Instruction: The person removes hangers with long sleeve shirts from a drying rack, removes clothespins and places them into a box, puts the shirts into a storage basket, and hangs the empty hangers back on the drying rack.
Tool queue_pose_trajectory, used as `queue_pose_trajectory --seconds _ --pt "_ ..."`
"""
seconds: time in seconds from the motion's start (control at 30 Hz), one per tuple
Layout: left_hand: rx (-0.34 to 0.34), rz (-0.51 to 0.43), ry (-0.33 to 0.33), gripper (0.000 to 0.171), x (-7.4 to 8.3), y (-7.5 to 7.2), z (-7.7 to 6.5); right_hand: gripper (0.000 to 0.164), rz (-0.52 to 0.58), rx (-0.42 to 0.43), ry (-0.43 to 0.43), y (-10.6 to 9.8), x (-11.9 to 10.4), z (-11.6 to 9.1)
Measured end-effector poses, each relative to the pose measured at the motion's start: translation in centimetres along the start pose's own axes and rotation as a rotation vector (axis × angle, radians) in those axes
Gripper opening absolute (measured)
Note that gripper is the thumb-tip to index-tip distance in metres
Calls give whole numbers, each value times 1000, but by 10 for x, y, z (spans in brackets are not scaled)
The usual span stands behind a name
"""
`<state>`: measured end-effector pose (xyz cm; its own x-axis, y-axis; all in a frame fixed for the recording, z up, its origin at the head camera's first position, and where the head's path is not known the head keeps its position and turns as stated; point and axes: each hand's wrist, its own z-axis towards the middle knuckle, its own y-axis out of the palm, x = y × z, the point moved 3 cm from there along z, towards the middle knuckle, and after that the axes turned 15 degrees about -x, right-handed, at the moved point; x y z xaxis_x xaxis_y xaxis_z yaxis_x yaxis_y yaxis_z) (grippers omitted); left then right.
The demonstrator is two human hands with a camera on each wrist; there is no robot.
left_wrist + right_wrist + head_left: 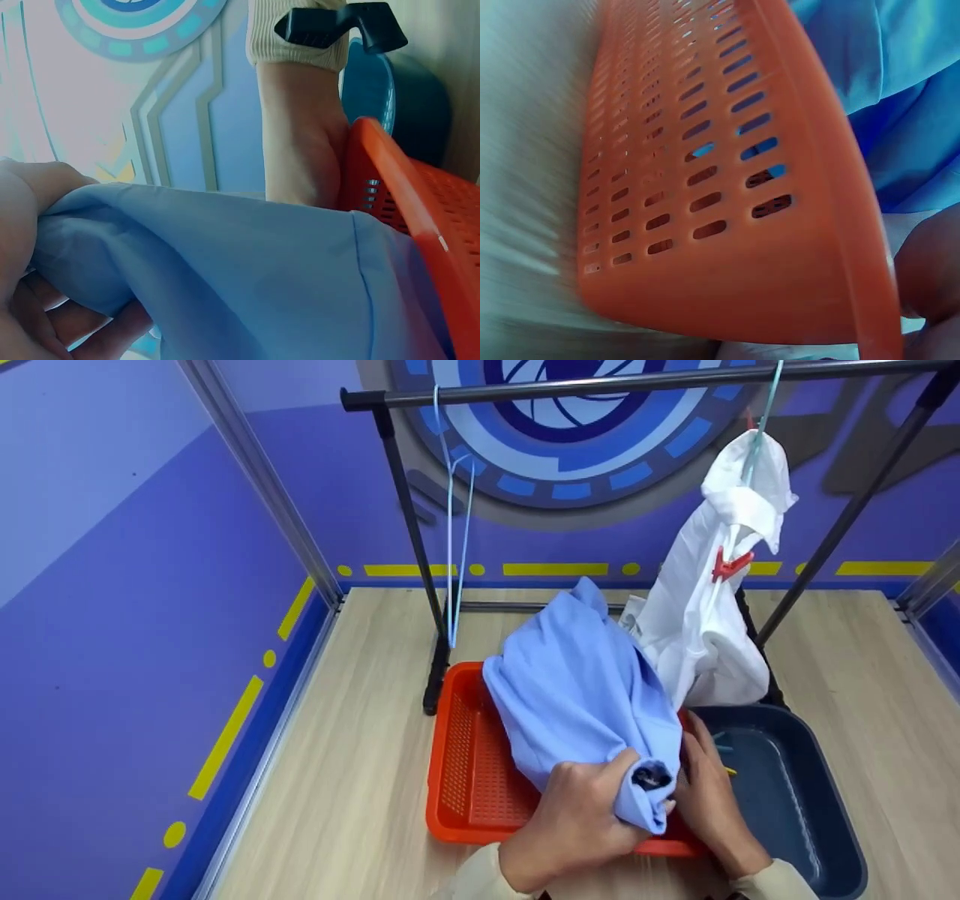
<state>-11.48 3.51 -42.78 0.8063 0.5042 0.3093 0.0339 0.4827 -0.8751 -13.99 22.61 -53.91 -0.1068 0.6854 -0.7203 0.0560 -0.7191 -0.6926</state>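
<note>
My left hand [574, 814] grips the gathered near end of a light blue garment [577, 682], whose rolled opening shows something dark inside. In the left wrist view, the fingers curl around folds of the blue cloth [225, 262]. The garment spreads over the red-orange basket [469, 836], part of it inside. My right hand [709, 795] is at the basket's right side, against the garment's edge, with its visible fingers stretched forward and its thumb hidden. The right wrist view shows the basket's slotted wall [727, 292] beside part of that hand [930, 262].
A dark grey tub [780, 802] stands right of the basket, with small pegs partly seen inside. Behind, a black rail [570, 388] carries a bare light blue hanger [454, 547] and a white garment [697, 555] with a red clothespin [729, 564]. Printed walls enclose the wooden surface [322, 780].
</note>
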Motion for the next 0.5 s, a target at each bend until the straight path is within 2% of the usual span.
queue_pose_trajectory --seconds 0.1,0.23,0.3,0.37,0.43,0.5 --pt "28 -55 -24 28 -6 -4 0 40 0 20 25 -4 -7 0" --pt "54 -119 -56 26 -13 -9 1 50 -33 99 -16 -10 -26 -5" --pt "71 -135 -69 26 -17 -11 1 61 -51 148 -74 -12 -38 -8" --pt "92 -144 -79 27 -20 -13 2 80 -57 160 -133 -13 -48 -11" --pt "111 -160 -89 27 -22 -15 2 101 -44 126 -184 -12 -57 -12" --pt "132 -161 -91 28 -23 -17 2 118 -18 52 -193 -10 -64 -12"
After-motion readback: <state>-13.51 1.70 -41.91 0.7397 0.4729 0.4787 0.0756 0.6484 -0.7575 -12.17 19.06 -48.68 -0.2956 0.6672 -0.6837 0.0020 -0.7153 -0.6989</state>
